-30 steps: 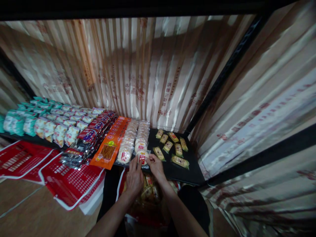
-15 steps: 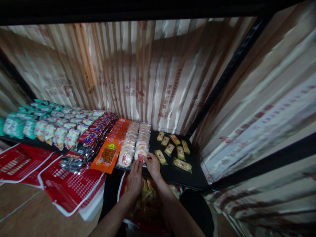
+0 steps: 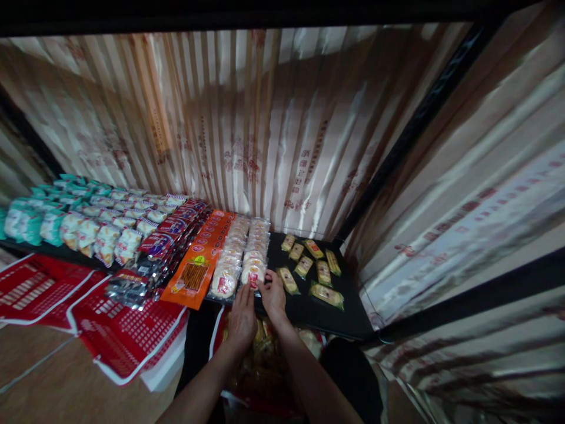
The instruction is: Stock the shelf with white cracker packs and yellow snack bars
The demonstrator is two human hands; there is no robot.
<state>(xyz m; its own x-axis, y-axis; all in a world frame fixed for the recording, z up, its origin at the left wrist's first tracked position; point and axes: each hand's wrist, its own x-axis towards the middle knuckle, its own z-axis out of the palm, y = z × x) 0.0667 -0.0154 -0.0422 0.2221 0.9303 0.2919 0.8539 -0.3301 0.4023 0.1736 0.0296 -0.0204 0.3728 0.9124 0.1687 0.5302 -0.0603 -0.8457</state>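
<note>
Two rows of round white rice crackers in clear wrappers lie on a black shelf. At the front of the right row is a rice cracker packet with a red label. My left hand lies against its front edge, fingers stretched out and close together. My right hand has its thumb and fingertips closed at the packet's right front corner. Left of it is the other cracker row. Several yellow-green wrapped snack bars lie loose just right of my right hand.
Orange snack bags, dark red-and-blue packets, white bags and teal bags fill the shelf's left. Red baskets stand below; one between my legs holds wrapped snacks. Black posts and a pleated curtain enclose the shelf.
Both hands stay at the front packet of the right row, with my right fingertips shifted slightly up along its edge. The camera view has moved slightly; the other goods are unchanged.
</note>
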